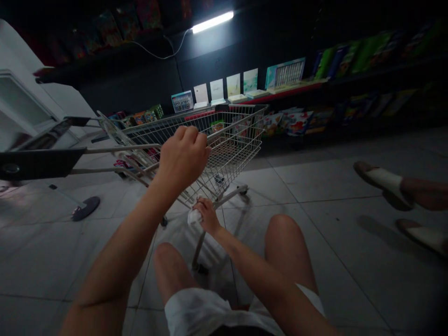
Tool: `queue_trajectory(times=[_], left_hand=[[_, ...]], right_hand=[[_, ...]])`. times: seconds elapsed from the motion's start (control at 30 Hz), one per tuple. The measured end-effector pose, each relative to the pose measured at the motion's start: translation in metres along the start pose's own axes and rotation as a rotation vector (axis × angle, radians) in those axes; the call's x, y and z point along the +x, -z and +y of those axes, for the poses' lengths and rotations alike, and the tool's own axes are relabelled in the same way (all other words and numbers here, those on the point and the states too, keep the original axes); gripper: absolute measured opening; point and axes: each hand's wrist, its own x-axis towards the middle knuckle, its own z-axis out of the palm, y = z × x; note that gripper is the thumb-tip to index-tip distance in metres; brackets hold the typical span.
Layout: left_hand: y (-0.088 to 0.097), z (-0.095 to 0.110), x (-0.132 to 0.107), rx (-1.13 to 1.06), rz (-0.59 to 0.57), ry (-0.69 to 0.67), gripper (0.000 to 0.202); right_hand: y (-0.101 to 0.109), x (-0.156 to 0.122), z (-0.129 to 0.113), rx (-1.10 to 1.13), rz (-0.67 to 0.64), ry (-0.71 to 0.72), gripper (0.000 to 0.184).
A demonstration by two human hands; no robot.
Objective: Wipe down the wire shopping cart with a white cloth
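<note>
A metal wire shopping cart (238,158) stands in front of me, its dark handle (38,163) toward the left. My left hand (185,156) is closed around the upper rim of the basket on the near side. Lower down, my right hand (207,215) grips a crumpled white cloth (194,216) against the lower frame of the cart, near the basket's bottom edge. The inside of the basket shows through the wires. My fingers partly cover the cloth, and the left hand hides the piece of rim beneath it.
Behind the cart runs a dark shelf with upright booklets (217,90), boxed sets (285,73) and bagged goods (297,121). A lit tube lamp (213,22) hangs above. Another person's feet (385,179) are at the right. A round post base (86,208) stands on the tiled floor at left.
</note>
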Motion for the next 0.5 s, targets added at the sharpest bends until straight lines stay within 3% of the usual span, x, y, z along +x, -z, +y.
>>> queue_trajectory(times=[0.13,0.2,0.3,0.37,0.43,0.5], left_hand=[[-0.027,-0.015,0.027,0.203,-0.518,0.252,0.036],[-0.032,-0.021,0.026,0.224,-0.655,0.276,0.04],[-0.031,-0.024,0.017,0.272,-0.632,0.247,0.043],[-0.029,-0.024,0.014,0.304,-0.613,0.24,0.043],[-0.029,-0.023,0.012,0.318,-0.623,0.241,0.042],[-0.03,-0.024,0.012,0.32,-0.624,0.252,0.041]], right_hand=[[-0.002,-0.004,-0.006,0.074,-0.059,-0.095,0.024],[-0.004,0.014,-0.021,0.12,-0.026,-0.05,0.024],[-0.011,0.045,-0.039,0.118,0.028,0.076,0.02],[-0.017,0.054,-0.037,0.082,-0.001,0.125,0.019],[-0.023,0.045,-0.023,0.056,-0.068,0.113,0.021],[-0.026,0.022,-0.003,0.065,-0.113,0.008,0.022]])
